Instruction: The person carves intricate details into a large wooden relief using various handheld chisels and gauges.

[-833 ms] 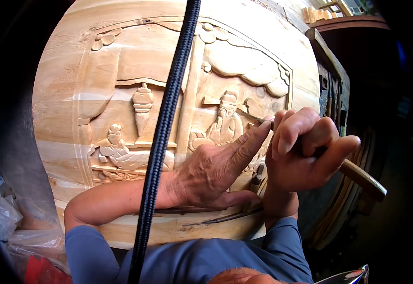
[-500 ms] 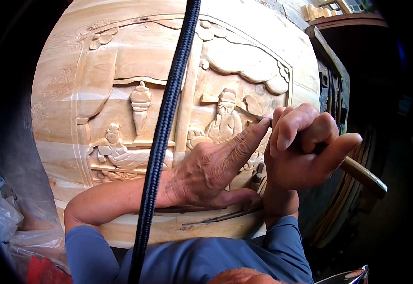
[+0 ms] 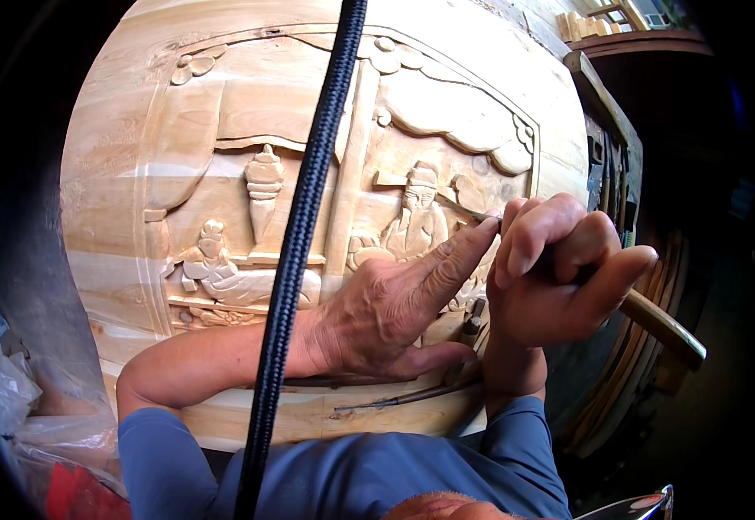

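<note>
My right hand (image 3: 550,269) is wrapped round a wood-carving chisel (image 3: 665,329). Its wooden handle sticks out below the hand at the right, and its thin blade slants up-left to the head of a carved figure in a winged hat (image 3: 415,224). My left hand (image 3: 390,308) lies over the relief with the index finger stretched out, its tip touching the blade just before the right hand. The left thumb is apart, pointing right; the other left fingers are mostly hidden. Under both hands is the pale carved wooden panel (image 3: 104,147).
Another slim chisel (image 3: 412,399) lies along the panel's near edge, with more tools (image 3: 473,325) between my wrists. A rack of tools (image 3: 611,173) stands at the right. A black braided cable (image 3: 304,208) crosses the view. Plastic bags (image 3: 13,390) are at lower left.
The view has shifted slightly, so the panel sits a little further right. Both hands and the chisel keep nearly the same pose, with the blade still at the figure's head.
</note>
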Tool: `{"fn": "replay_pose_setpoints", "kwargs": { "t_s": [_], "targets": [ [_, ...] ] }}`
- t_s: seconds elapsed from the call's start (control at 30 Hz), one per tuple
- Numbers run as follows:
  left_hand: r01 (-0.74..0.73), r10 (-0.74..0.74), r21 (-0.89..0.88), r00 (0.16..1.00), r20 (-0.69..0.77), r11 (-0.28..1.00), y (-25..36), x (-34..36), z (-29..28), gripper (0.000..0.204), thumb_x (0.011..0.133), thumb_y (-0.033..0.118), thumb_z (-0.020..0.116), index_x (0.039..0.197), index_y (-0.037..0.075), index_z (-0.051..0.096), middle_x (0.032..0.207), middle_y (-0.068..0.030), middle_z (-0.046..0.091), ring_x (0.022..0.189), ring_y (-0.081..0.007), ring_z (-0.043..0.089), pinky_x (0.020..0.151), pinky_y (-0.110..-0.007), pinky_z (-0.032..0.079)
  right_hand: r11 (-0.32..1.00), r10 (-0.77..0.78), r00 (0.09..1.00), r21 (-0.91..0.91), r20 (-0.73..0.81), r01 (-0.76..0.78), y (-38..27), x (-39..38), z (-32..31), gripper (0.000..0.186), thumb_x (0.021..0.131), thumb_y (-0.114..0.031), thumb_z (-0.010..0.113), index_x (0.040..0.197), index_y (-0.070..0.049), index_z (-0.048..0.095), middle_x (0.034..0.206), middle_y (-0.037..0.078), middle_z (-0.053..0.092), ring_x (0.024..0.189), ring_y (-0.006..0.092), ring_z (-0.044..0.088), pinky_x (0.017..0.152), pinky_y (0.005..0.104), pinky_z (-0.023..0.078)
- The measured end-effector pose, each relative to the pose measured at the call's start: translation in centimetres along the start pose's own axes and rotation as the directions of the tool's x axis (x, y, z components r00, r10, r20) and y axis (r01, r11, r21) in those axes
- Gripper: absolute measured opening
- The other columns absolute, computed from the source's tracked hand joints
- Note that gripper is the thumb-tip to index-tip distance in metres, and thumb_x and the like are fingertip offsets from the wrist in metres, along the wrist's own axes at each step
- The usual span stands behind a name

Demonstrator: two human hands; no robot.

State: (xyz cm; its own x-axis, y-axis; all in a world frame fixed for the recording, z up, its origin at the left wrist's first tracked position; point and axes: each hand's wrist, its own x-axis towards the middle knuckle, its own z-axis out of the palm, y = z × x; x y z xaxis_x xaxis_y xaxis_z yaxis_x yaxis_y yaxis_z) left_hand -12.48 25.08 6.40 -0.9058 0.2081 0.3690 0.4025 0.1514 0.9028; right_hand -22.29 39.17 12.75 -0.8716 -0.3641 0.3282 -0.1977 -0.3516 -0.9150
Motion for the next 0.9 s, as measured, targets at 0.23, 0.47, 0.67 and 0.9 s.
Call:
{"fn": "replay_pose_setpoints", "kwargs": {
  "t_s": [0.23,0.47,0.67,0.9],
  "targets": [
    [0.002,-0.003,0.015,1.000,0.010,1.000,0.1,-0.1,-0.1,0.125,0.081,0.032,0.091,0.173,-0.010,0.018,0.161,-0.0379,0.051,0.115,-0.0460,0.076,0.086,-0.045,0.066,1.000,0.004,1.000,0.025,0.009,-0.004,-0.2,-0.3,-0.2,0.070,0.119,-0.066,0.023,0.072,-0.015,0.032,0.070,0.019,0.060,0.043,0.0133,0.031,0.043,0.0258,0.035],
    [-0.011,0.011,0.017,1.000,-0.011,1.000,-0.1,-0.2,0.2,0.125,0.080,0.032,0.091,0.173,-0.011,0.019,0.161,-0.0375,0.051,0.113,-0.0454,0.077,0.083,-0.044,0.065,0.998,0.008,1.000,0.064,0.030,-0.010,0.0,0.0,-0.4,0.069,0.120,-0.064,0.025,0.072,-0.015,0.033,0.072,0.019,0.062,0.042,0.0126,0.030,0.043,0.0255,0.034],
    [0.003,-0.003,0.005,1.000,-0.015,1.000,-0.1,-0.2,0.2,0.124,0.079,0.031,0.091,0.173,-0.011,0.020,0.162,-0.0374,0.050,0.111,-0.0455,0.077,0.083,-0.044,0.065,0.997,0.006,1.000,0.079,0.029,-0.008,0.1,0.1,-0.4,0.068,0.120,-0.063,0.026,0.073,-0.015,0.034,0.073,0.020,0.063,0.041,0.0127,0.033,0.042,0.0260,0.034],
    [-0.025,0.026,0.021,0.998,-0.060,0.999,-0.1,-0.3,0.4,0.123,0.080,0.031,0.091,0.172,-0.011,0.022,0.158,-0.0369,0.054,0.107,-0.0448,0.078,0.080,-0.044,0.065,0.999,-0.026,1.000,-0.022,0.000,0.026,0.3,-0.3,0.6,0.065,0.121,-0.062,0.022,0.076,-0.015,0.034,0.070,0.017,0.061,0.040,0.0132,0.036,0.042,0.0254,0.037]
  ]
}}
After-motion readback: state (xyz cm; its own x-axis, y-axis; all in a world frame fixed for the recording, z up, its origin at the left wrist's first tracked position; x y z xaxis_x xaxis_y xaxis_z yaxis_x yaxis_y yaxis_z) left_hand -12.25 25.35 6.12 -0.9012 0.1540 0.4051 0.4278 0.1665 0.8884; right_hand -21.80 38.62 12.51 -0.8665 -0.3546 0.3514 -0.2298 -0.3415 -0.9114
